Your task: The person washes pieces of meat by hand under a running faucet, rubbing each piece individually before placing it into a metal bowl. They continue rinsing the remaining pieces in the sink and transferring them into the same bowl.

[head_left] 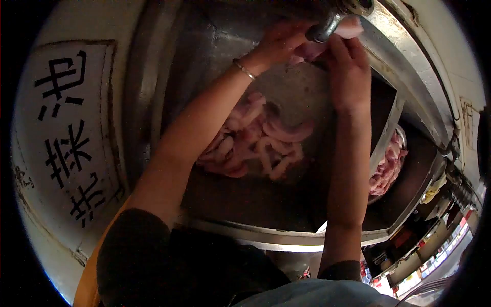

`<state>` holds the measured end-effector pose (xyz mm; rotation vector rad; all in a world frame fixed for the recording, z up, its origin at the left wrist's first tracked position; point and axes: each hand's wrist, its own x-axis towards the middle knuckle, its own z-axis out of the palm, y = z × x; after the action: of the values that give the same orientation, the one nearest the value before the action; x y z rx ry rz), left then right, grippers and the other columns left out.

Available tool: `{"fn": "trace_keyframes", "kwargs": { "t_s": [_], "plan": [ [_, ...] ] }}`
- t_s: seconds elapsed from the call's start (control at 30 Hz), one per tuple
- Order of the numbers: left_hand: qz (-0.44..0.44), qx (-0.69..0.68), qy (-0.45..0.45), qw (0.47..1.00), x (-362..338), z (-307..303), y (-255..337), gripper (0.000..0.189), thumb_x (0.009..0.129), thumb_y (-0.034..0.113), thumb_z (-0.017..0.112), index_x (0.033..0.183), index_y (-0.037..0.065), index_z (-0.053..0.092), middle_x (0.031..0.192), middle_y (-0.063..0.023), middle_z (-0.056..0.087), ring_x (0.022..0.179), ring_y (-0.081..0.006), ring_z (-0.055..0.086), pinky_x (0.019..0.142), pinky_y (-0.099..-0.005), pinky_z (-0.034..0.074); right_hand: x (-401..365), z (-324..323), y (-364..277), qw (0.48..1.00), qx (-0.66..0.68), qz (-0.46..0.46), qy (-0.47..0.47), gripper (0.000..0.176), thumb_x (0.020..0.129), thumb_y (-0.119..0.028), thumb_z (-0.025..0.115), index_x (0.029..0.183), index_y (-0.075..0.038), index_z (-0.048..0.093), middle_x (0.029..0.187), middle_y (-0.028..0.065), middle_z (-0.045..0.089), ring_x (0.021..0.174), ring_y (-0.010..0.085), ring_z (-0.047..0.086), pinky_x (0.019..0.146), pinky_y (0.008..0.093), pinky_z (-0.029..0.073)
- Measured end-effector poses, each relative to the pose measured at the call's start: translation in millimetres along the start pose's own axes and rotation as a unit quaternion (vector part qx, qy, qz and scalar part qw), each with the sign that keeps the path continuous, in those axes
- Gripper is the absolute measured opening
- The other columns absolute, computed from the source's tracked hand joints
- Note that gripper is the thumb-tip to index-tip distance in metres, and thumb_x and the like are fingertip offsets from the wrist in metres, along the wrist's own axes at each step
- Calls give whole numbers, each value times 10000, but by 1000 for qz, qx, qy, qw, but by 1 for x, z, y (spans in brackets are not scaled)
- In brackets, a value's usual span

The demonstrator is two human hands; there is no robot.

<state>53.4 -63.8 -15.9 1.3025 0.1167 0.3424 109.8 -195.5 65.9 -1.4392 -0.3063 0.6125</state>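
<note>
At the far side of a metal sink (225,36), both my hands hold a slick piece of raw pale-pink intestine (349,28) beneath the faucet (325,28). My left hand (281,43), with a bracelet (244,69) on its wrist, is closed on one part; the faucet hides some of its fingers. Bent fingers of my right hand (352,66) grip the same piece from the other side. Below my hands, a pile of similar raw intestine (286,132) lies on the sink floor, curled in loops, partly covered by my left forearm.
A divider (388,128) separates a second basin on the right, where a bowl holds cut pink meat pieces (388,169). The sink's front rim (255,235) runs close to my body. On the left wall hangs a sign (66,123) with black characters.
</note>
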Motion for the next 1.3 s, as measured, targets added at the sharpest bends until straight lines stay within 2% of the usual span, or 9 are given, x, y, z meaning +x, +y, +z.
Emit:
{"fn": "trace_keyframes", "kwargs": {
  "t_s": [0.1,0.17,0.27,0.6,0.7,0.8,1.0,1.1,1.3],
  "plan": [
    [33,97,-18,995,9,3,-1,280,824,250,558,1032,63,555,820,-1,579,703,-72,542,674,-224,463,3,-7,-16,996,73,-38,44,221,847,-139,503,1023,-5,506,921,54,555,830,123,529,736,259,430],
    [-203,126,-69,969,8,8,27,255,820,236,567,994,49,562,795,-13,604,700,-76,558,687,-225,470,3,-11,-34,986,139,-64,61,204,830,-128,527,993,-6,521,875,48,563,788,113,530,704,254,431],
    [-63,76,-90,991,2,8,11,213,818,207,571,957,46,570,768,-28,624,725,-82,569,692,-224,469,2,-17,-52,978,174,-103,57,223,867,-128,469,1051,-2,485,1005,85,549,937,183,528,841,337,409],
    [-120,121,-94,981,-13,-25,-21,286,835,244,538,1028,35,569,1011,-42,571,901,-47,491,775,-215,406,-4,-30,-88,965,187,-159,91,329,895,-190,380,1144,23,405,1139,131,473,1089,229,433,950,394,305],
    [-126,-125,-61,982,-20,-32,-45,265,837,304,525,883,56,607,821,-4,576,710,-32,485,592,-191,391,-9,-49,-97,959,213,-166,90,327,891,-182,387,1138,31,404,1132,142,475,1089,233,431,952,404,300],
    [-261,12,90,961,-36,-53,-76,291,827,347,537,763,67,581,640,22,512,551,-33,428,454,-195,312,-10,-68,-101,921,353,-98,-131,327,887,-181,393,1138,29,403,1132,145,474,1083,239,434,958,417,288],
    [-308,31,105,945,-46,-59,-89,314,832,368,520,727,76,568,562,33,467,502,-63,431,432,-226,326,-13,-33,-57,974,212,-74,12,309,896,-244,375,1046,6,477,1020,104,536,985,197,483,884,361,342],
    [-156,266,87,947,-37,-42,-86,330,849,383,488,820,69,583,615,24,511,554,-85,461,487,-251,375,-8,-17,-18,973,201,50,102,260,877,-235,424,1021,-37,510,997,67,549,935,158,505,856,322,370],
    [-175,-244,81,951,-26,0,-5,365,880,363,432,984,29,535,798,5,563,687,-85,508,607,-205,405,10,23,57,997,3,42,59,283,805,-252,549,938,-2,537,802,51,578,677,131,509,595,284,429]
  ]
}}
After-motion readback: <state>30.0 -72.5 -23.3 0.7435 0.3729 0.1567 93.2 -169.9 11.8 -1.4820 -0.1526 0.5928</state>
